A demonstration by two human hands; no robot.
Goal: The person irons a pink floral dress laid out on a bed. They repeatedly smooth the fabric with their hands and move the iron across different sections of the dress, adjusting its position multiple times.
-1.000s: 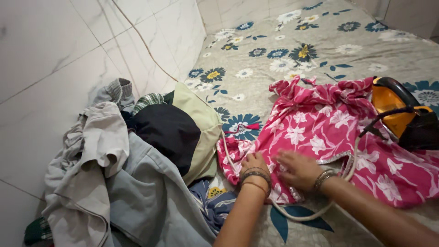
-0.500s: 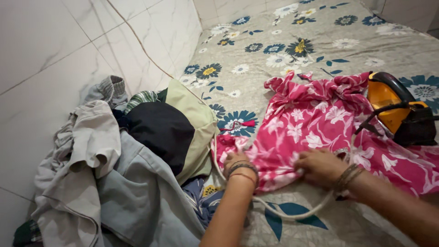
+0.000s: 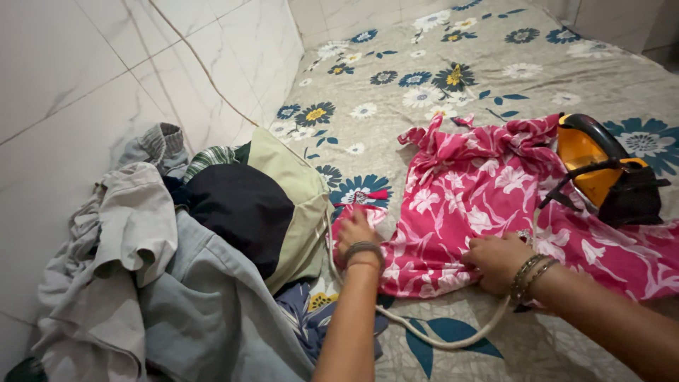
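A pink garment with white flowers (image 3: 488, 205) lies spread on a flowered bedsheet (image 3: 424, 78). My left hand (image 3: 356, 232) grips its left corner, fingers closed on the cloth. At the garment's near edge my right hand (image 3: 496, 260) presses down, pinching a fold. Both wrists wear bangles. An orange and black iron (image 3: 601, 170) rests tilted on the garment's right side, apart from my hands.
A pale cord (image 3: 431, 332) loops from under my arms across the sheet. A heap of clothes (image 3: 177, 262), grey, dark and light green, lies at the left against the white tiled wall (image 3: 85, 85).
My left hand has moved up and away along the garment's left corner. My right hand has shifted right. The near edge of the pink cloth is folded over.
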